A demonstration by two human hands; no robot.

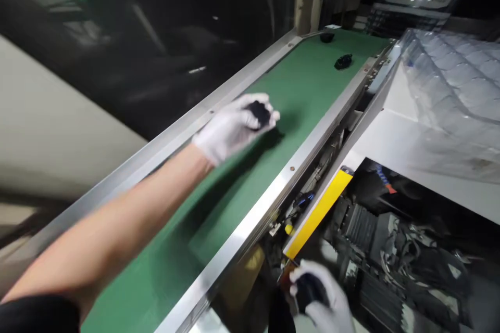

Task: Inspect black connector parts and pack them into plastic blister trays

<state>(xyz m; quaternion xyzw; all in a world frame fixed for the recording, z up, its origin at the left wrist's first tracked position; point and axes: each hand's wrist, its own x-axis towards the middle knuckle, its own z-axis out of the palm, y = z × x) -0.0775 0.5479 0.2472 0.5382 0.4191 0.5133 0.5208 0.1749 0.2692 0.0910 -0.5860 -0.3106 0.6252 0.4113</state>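
My left hand point(238, 125), in a white glove, reaches out over a green conveyor belt point(312, 73). Its fingers are closed around a small black part point(258, 113), whose exact kind I cannot make out. Low in the view, on the near side of the belt's metal rail, my gloved right hand point(324, 296) grips another black part point(310, 291) with a rounded shape. Two more black pieces lie farther along the belt: a jagged one point(343, 62) and a smoother one point(327, 37) near the far end.
Metal rails point(269, 203) border the belt. At the right, clear moulded trays point(461, 78) rest on a white surface, with a yellow strip point(320, 213) along an edge. Below it, an open cabinet shows wiring and electrical units point(402, 255). A dark machine window stands left.
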